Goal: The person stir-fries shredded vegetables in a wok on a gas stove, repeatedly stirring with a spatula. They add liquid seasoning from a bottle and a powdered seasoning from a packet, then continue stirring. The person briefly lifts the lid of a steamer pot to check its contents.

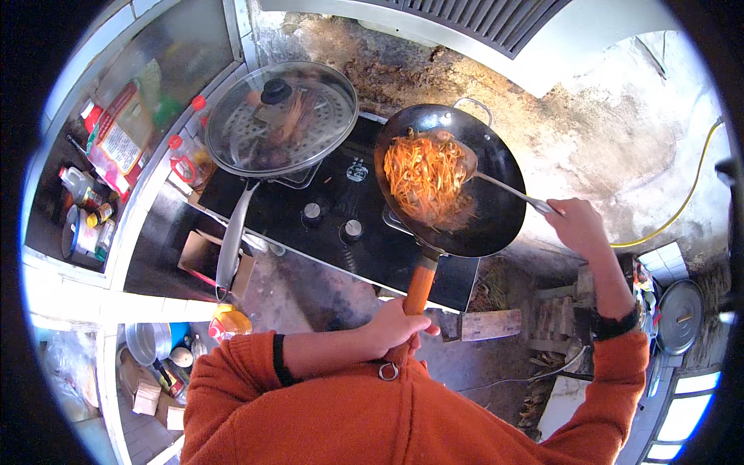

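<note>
My left hand (pixel 401 330) is wrapped around the orange wooden handle (pixel 421 285) of a dark wok (pixel 500 203). The wok sits tilted over the right burner of a black gas cooktop (pixel 290 215). My right hand (pixel 572 224) grips the metal handle of a spatula (pixel 505 187) from the right, above the wok's rim. The spatula's blade lies against the right side of a heap of shredded orange vegetables (pixel 427 177), which look like carrot, mixed with paler pieces. The blade's lower part is partly hidden by the food.
A pan with a glass lid (pixel 232 136) stands on the left burner, its grey handle (pixel 231 250) pointing towards me. Bottles (pixel 189 165) stand left of it. An open cardboard box (pixel 200 256) is below. The range hood (pixel 482 23) hangs above; a yellow hose (pixel 686 212) runs along the right wall.
</note>
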`<state>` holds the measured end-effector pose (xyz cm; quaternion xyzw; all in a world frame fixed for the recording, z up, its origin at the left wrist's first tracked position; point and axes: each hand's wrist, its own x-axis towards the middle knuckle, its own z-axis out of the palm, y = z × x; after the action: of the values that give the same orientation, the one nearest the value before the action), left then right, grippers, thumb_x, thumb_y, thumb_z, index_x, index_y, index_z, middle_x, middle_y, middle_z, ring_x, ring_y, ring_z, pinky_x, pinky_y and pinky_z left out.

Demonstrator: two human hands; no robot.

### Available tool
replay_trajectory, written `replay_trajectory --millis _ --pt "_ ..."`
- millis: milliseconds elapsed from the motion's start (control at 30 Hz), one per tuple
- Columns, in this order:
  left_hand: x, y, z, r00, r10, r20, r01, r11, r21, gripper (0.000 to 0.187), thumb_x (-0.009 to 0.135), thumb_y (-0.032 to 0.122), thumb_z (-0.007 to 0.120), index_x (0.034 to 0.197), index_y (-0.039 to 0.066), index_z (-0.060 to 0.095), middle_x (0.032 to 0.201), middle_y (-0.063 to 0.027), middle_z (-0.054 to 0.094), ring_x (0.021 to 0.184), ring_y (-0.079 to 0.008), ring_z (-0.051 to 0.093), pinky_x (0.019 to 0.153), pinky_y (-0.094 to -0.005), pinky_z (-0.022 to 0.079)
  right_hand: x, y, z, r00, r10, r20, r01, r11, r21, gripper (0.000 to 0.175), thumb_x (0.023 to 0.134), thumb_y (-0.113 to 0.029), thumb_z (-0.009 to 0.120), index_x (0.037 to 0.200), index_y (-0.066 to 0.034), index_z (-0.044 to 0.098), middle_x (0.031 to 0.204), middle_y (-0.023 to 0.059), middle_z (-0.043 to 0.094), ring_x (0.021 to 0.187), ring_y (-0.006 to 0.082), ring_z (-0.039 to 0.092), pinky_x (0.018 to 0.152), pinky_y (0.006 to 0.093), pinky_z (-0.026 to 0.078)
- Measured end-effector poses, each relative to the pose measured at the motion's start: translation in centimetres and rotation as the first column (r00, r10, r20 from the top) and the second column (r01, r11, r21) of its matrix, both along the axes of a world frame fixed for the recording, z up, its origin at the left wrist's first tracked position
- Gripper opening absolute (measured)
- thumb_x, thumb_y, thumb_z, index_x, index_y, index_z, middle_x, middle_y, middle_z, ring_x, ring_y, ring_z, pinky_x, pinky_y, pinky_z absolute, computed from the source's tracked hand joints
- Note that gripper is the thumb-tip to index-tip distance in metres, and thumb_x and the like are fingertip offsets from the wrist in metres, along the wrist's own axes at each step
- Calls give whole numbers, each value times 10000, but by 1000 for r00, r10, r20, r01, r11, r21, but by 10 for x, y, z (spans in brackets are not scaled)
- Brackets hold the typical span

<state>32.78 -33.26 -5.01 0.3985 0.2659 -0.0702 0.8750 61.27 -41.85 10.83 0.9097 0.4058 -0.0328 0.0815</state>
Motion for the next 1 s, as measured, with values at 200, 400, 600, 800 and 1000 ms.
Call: replay_trajectory --millis 200,400,600,800,1000 --pt "0 1 1 999 -30 15 29 999 13 168 783 64 563 894 -31 481 826 -142 644 463 -137 514 394 -307 444 -20 -21 39 999 23 -27 -21 998 66 305 781 -231 599 1065 -136 656 805 157 649 778 321 629 727 409 483" --pt "1 1 0 999 -25 -29 27 998 60 166 799 66 556 915 -8 462 850 -153 650 471 -138 523 415 -289 439 -49 -17 37 977 195 89 -203 975 95 301 772 -181 611 1059 -97 644 736 186 612 699 333 610 656 401 461" --pt "1 2 3 999 -45 -5 45 998 54 170 813 68 552 918 -8 442 882 -166 651 489 -137 534 431 -281 440 -82 -12 46 922 318 223 -310 948 -69 296 791 -224 612 1078 -150 620 659 120 580 632 299 592 577 409 456" --pt "1 1 2 999 -37 -35 40 994 99 185 820 64 543 951 -19 442 892 -175 650 470 -139 532 409 -287 438 -110 -6 23 801 441 404 -375 897 -235 372 776 -206 590 1143 -151 565 692 29 556 585 192 588 517 331 461" --pt "1 2 1 999 -39 -12 40 995 91 201 815 65 548 956 -28 439 893 -177 649 481 -141 537 407 -290 445 -104 7 6 691 479 542 -323 875 -362 376 765 -175 575 1141 -160 566 714 4 550 609 161 587 516 301 456"
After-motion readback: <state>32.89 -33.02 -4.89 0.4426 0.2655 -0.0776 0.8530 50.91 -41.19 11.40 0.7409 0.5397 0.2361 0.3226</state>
